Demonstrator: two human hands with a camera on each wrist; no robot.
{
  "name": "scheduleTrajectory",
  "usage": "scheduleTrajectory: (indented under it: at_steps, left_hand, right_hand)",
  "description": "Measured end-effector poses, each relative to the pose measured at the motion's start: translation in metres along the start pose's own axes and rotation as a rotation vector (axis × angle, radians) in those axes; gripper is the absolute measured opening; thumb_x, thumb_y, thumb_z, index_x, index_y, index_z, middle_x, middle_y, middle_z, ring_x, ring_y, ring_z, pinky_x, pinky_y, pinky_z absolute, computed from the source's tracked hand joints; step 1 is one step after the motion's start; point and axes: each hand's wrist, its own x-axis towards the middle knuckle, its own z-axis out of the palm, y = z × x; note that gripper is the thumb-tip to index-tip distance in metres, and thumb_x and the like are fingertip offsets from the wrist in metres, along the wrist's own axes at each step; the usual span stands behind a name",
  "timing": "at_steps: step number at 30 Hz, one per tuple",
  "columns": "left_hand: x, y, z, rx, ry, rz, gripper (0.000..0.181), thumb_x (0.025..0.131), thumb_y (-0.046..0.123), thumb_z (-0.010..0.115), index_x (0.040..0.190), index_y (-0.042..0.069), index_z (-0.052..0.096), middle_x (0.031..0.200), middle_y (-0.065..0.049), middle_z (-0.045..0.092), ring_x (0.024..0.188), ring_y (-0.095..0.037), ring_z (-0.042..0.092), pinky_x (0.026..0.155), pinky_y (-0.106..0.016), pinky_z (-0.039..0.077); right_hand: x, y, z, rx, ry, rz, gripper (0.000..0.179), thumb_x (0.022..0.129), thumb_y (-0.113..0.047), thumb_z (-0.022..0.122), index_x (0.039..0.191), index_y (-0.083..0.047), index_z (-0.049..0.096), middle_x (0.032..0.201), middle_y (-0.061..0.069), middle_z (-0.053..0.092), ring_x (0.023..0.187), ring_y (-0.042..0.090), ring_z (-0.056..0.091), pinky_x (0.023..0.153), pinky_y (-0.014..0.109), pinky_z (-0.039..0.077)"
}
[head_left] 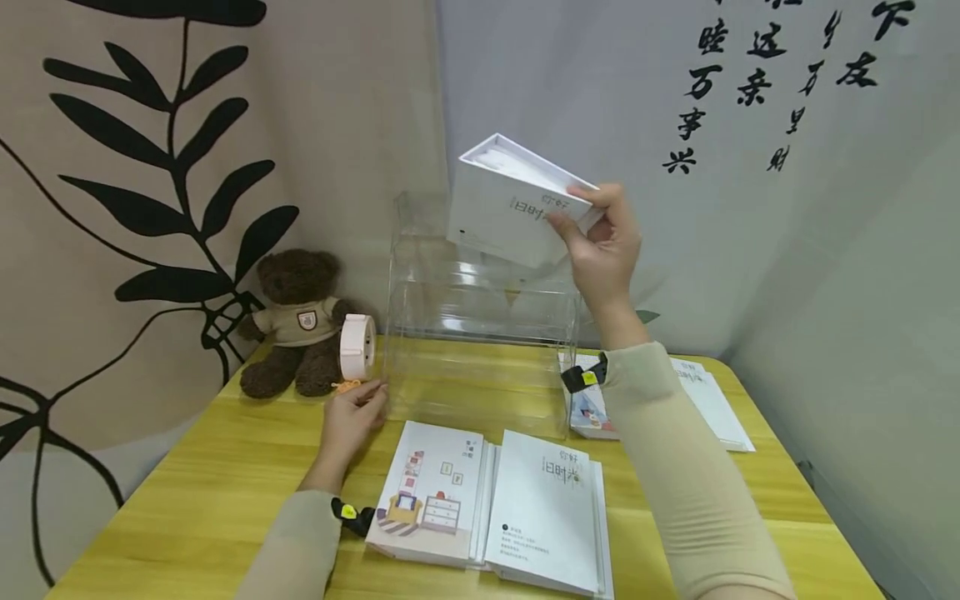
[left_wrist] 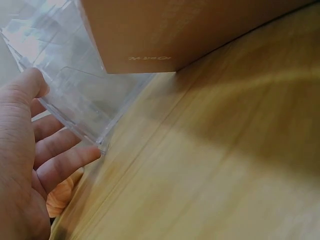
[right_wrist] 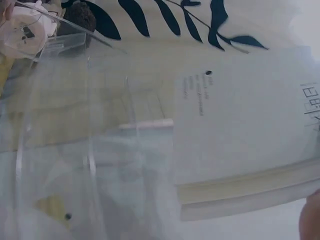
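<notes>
My right hand grips a thick white album by one end, thumb on its printed cover. The album is tilted in the air above a clear plastic rack. In the right wrist view the album's cover and page edges show, with the rack beside it. My left hand is at the rack's left edge. The left wrist view has the thumb on one side of the clear panel and the fingers near its lower corner. Two albums, one illustrated and one printed, lie in front.
A brown teddy bear sits at the back left, with a pale pink round object beside it. More white albums lie at the right, partly behind my right forearm. Walls stand behind the wooden table.
</notes>
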Motion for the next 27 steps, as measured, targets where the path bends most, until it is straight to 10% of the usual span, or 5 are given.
scheduleTrajectory:
  at_steps: [12, 27]
  left_hand:
    - [0.0, 0.0, 0.002, -0.05, -0.012, -0.021, 0.035, 0.103, 0.027, 0.071, 0.133, 0.008, 0.075, 0.121, -0.025, 0.077, 0.077, -0.012, 0.077, 0.064, -0.025, 0.066]
    - [-0.001, 0.005, -0.001, -0.077, -0.035, -0.063, 0.041, 0.103, 0.03, 0.072, 0.136, 0.007, 0.073, 0.129, -0.025, 0.073, 0.083, -0.013, 0.079, 0.069, -0.025, 0.066]
  right_hand:
    - [-0.063, -0.003, -0.083, -0.099, 0.267, 0.185, 0.033, 0.085, 0.017, 0.078, 0.112, 0.016, 0.059, 0.107, -0.001, 0.077, 0.101, 0.015, 0.079, 0.084, 0.024, 0.066]
    - [-0.119, -0.016, -0.102, -0.07, 0.45, 0.306, 0.029, 0.087, 0.007, 0.082, 0.11, 0.005, 0.064, 0.112, 0.003, 0.078, 0.107, 0.019, 0.078, 0.088, 0.028, 0.067]
